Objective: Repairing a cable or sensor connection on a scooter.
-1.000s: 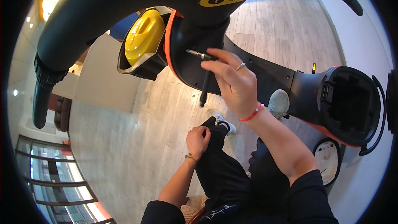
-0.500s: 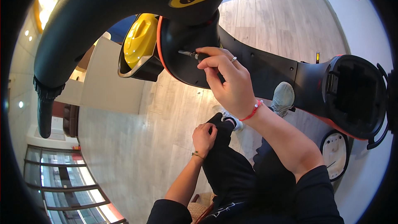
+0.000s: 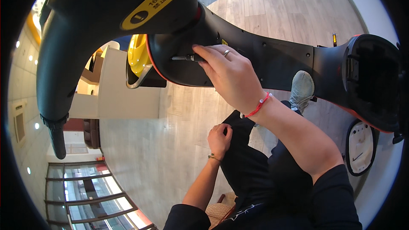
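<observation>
My right hand [image 3: 232, 70] is closed on a screwdriver [image 3: 183, 58] with a black handle. Its metal shaft points left, along the black body [image 3: 166, 47] of a scooter-like vehicle. Whether the tip touches the body I cannot tell. On my bent black-trousered knee, my left hand [image 3: 220, 139] rests with its fingers loosely curled; nothing shows in it. Above, a large black handlebar [image 3: 59, 68] ends in a grip. My shoe [image 3: 302, 86] stands beside the vehicle's low black deck [image 3: 272, 66].
A yellow helmet [image 3: 138, 57] sits in a black holder behind the front panel. At the right are a black hollow seat section [image 3: 375, 81] and, on the floor, an oval black-rimmed cover [image 3: 361, 145] with an L-shaped hex key [image 3: 358, 157] in it. A white counter [image 3: 128, 85] stands beyond.
The view has shifted, so the handlebar sits farther left and nearer. My right hand still grips the screwdriver, its shaft now lying more level. My left hand stays on the knee.
</observation>
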{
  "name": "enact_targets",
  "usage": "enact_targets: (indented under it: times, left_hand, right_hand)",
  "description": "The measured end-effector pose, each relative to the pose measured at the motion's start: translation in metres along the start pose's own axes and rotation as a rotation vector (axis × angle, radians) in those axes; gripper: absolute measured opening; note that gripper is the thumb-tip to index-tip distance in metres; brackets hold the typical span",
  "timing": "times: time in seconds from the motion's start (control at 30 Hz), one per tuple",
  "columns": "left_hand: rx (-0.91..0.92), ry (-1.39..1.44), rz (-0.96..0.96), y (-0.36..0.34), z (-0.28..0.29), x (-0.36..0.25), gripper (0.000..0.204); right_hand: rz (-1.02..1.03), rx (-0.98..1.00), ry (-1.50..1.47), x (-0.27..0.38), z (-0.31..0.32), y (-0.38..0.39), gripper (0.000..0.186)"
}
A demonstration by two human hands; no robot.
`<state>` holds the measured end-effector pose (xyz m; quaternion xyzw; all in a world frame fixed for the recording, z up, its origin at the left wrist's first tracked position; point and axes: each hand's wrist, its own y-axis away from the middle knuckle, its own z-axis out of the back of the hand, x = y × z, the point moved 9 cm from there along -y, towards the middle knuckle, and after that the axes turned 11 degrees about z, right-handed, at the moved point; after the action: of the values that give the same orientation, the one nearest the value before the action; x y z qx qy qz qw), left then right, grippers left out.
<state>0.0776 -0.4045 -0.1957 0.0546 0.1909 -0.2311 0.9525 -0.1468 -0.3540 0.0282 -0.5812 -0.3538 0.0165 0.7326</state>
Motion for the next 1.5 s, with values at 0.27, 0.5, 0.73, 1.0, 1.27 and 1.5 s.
enact_targets:
  times: [0.27, 0.5, 0.73, 1.0, 1.27, 1.5]
  left_hand:
    - [0.0, 0.012, -0.017, -0.003, -0.002, -0.007, 0.016]
    - [0.003, 0.048, -0.025, -0.002, 0.0, -0.004, 0.016]
    - [-0.02, 0.041, -0.015, 0.001, 0.006, 0.005, 0.016]
    - [-0.028, 0.043, -0.032, 0.003, 0.003, 0.002, 0.016]
    - [-0.024, 0.015, -0.025, 0.002, 0.002, 0.002, 0.016]
    - [-0.021, 0.001, -0.032, 0.001, 0.002, 0.001, 0.016]
  right_hand:
    - [0.098, 0.035, 0.266, 0.009, 0.015, -0.009, 0.026]
    - [0.006, 0.07, 0.138, 0.009, 0.0, 0.003, 0.019]
    - [0.042, -0.006, -0.037, 0.021, 0.002, -0.001, 0.019]
    - [-0.024, -0.071, -0.119, 0.019, 0.002, 0.006, 0.054]
    - [-0.226, -0.158, -0.276, 0.004, -0.01, 0.023, 0.052]
    - [-0.083, 0.023, -0.264, 0.014, -0.014, 0.016, 0.029]
